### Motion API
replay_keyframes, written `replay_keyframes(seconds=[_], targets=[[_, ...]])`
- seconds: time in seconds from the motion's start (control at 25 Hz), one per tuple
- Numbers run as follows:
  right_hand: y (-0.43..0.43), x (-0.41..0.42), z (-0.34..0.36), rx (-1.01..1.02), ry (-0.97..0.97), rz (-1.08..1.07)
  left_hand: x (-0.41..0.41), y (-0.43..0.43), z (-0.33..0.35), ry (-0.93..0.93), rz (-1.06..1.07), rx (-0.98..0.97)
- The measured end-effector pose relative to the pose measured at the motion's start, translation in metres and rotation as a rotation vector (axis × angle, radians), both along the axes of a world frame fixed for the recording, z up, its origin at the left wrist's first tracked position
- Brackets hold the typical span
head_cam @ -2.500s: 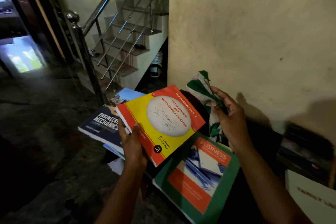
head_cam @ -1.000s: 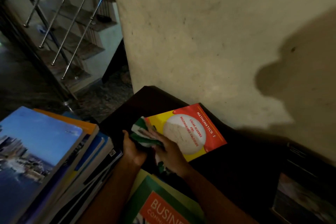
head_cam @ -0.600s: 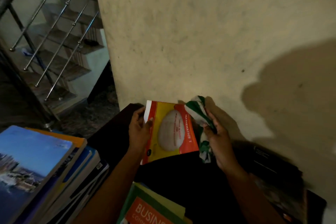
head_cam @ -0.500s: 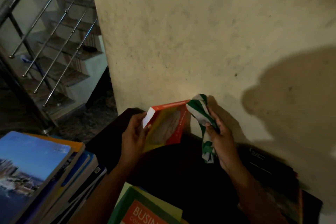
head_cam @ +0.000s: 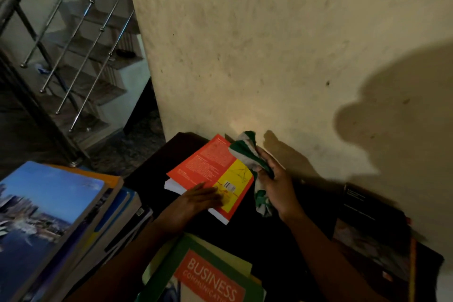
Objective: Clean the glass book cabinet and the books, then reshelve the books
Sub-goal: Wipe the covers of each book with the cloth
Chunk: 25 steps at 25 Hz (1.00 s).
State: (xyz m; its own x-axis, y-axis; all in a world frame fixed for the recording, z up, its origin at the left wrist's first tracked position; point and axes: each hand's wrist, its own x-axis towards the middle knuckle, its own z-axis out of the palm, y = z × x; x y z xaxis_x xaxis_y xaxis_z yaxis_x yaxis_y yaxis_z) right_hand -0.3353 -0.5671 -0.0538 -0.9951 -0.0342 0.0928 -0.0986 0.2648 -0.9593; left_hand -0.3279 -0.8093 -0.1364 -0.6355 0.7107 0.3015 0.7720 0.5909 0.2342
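An orange and yellow mathematics book (head_cam: 210,167) lies back cover up on a dark surface (head_cam: 274,235) against the wall. My left hand (head_cam: 196,201) rests flat on its near edge with fingers straight. My right hand (head_cam: 277,184) grips a green and white cloth (head_cam: 245,149) bunched at the book's far right corner, the cloth's tail hanging below my palm.
A stack of books (head_cam: 49,216) topped by a blue cityscape cover stands at the left. A green Business Communication book (head_cam: 208,274) lies at the bottom. Dark books (head_cam: 372,228) sit at the right. A steel stair railing (head_cam: 73,56) is behind left, and a cream wall (head_cam: 269,44) is directly ahead.
The mathematics book was front cover up, was tipped on edge, and now lies back cover up. My left hand went from gripping its edge to resting flat on it. The cloth stays in my right hand.
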Motion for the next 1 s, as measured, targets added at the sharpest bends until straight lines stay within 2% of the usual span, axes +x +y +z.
replay_keyframes(seconds=[0.08, 0.12, 0.2, 0.28, 0.36, 0.44, 0.52, 0.56, 0.68, 0.76, 0.88, 1.0], targets=[[-0.010, -0.012, -0.010, 0.081, 0.004, 0.030, -0.005, -0.009, -0.008, 0.086, 0.080, -0.151], [-0.015, -0.020, -0.014, 0.123, 0.006, 0.046, -0.008, -0.014, -0.011, 0.077, 0.210, -0.202], [-0.024, -0.040, -0.024, 0.168, 0.001, 0.058, -0.004, -0.019, -0.008, -0.047, 0.595, -0.212], [-0.031, -0.062, -0.038, 0.233, -0.006, 0.064, 0.003, -0.016, -0.004, -0.253, 0.902, -0.092], [-0.039, -0.080, -0.053, 0.293, 0.019, 0.062, 0.001, -0.018, -0.004, -0.472, 1.007, -0.016], [-0.046, -0.096, -0.066, 0.324, 0.047, 0.027, -0.005, -0.021, -0.006, -0.616, 0.968, 0.021], [-0.052, -0.107, -0.079, 0.335, 0.025, -0.038, -0.010, -0.021, -0.005, -0.752, 0.919, 0.192], [-0.054, -0.110, -0.086, 0.343, 0.036, -0.055, -0.011, -0.021, -0.005, -0.828, 0.896, 0.355], [-0.060, -0.113, -0.111, 0.443, 0.131, -0.064, -0.009, -0.018, -0.009, -1.082, 0.952, 1.060], [-0.060, -0.115, -0.117, 0.471, 0.129, -0.070, -0.008, -0.017, -0.005, -1.177, 1.003, 1.420], [-0.066, -0.107, -0.114, 0.479, 0.116, -0.063, -0.003, -0.009, 0.006, -1.317, 0.992, 1.603], [-0.091, -0.068, -0.111, 0.408, 0.242, 0.151, -0.002, -0.007, 0.008, -1.296, 1.022, 1.586]])
